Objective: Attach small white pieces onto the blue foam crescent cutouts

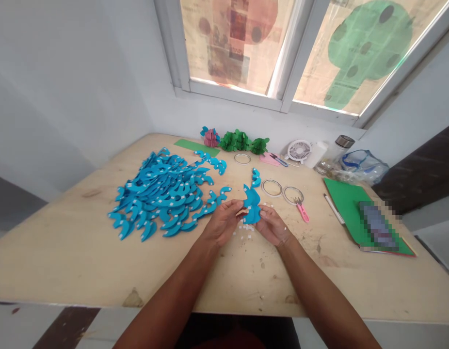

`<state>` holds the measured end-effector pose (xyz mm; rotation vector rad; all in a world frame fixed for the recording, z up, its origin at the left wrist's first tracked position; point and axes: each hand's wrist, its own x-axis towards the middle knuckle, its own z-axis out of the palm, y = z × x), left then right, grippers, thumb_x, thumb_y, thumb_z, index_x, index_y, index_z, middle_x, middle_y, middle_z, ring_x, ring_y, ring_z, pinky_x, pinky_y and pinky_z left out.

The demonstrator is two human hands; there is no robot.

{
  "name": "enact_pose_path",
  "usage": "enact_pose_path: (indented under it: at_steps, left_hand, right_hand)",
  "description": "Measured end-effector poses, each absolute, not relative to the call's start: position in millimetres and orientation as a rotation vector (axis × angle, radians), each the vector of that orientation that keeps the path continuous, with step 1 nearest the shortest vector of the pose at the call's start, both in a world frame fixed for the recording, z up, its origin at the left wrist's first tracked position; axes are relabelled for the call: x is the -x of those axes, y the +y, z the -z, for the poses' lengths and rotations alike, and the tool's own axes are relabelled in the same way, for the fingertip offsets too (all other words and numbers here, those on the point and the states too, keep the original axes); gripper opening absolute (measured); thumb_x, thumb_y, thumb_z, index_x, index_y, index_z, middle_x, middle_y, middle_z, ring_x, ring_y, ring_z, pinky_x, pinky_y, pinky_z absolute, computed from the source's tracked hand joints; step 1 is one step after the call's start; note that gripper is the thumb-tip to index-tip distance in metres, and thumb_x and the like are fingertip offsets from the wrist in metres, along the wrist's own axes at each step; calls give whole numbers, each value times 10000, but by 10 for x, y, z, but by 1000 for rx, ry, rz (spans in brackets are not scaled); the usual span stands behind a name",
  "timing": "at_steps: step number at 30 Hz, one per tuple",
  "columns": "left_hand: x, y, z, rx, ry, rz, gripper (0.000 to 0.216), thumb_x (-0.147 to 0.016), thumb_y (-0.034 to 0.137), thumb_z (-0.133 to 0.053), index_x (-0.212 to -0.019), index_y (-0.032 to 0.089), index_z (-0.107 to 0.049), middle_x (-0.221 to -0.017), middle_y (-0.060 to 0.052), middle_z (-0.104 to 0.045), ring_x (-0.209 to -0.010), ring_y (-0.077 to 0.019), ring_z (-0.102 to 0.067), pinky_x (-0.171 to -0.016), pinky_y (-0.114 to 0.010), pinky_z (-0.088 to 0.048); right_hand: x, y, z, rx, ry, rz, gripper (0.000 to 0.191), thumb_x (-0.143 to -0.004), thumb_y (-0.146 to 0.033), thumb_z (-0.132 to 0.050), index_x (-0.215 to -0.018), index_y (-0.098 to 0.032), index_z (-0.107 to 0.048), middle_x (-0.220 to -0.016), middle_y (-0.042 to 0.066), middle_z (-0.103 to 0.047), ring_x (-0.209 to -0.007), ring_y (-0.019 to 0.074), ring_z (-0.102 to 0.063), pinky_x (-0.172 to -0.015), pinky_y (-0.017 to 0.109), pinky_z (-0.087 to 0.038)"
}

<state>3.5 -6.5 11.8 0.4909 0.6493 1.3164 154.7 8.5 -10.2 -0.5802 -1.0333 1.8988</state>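
Observation:
Between my two hands is a blue paper cutout (pixel 251 198) with scalloped edges, held just above the table near its middle. My left hand (pixel 226 220) pinches its left side, fingers closed. On its right side, my right hand (pixel 271 225) grips the lower edge with thumb and fingers. Small white bits (pixel 244 236) lie on the wood below my hands. Left of my left hand spreads a big heap of blue paper cutouts (pixel 169 189), many with small white squares on them. One more small blue cutout (pixel 256 178) lies just beyond the held one.
Rolls of tape (pixel 272 187) and pink-handled scissors (pixel 302 211) lie right of my hands. Farther right are a green folder (pixel 350 213) and a white pen (pixel 334 208). Along the wall stand green paper shapes (pixel 242 140), a small fan (pixel 299 150) and a bottle (pixel 341 145).

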Motion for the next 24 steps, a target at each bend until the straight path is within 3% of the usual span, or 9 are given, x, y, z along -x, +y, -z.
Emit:
enact_pose_path:
  at_steps: [24]
  left_hand:
    - [-126,-64,-55,-491,744,-1315,155,-551,197,-763,-650,146,-656,-655,-4,-623,-648,-112,-557,-658,-246,-435]
  right_hand:
    - [-1543,72,93,544,-1056,-1930,262,-689,-348,-699,-882,-174,-659,-795,68,-691,-864,223,-622,-797,386,-465]
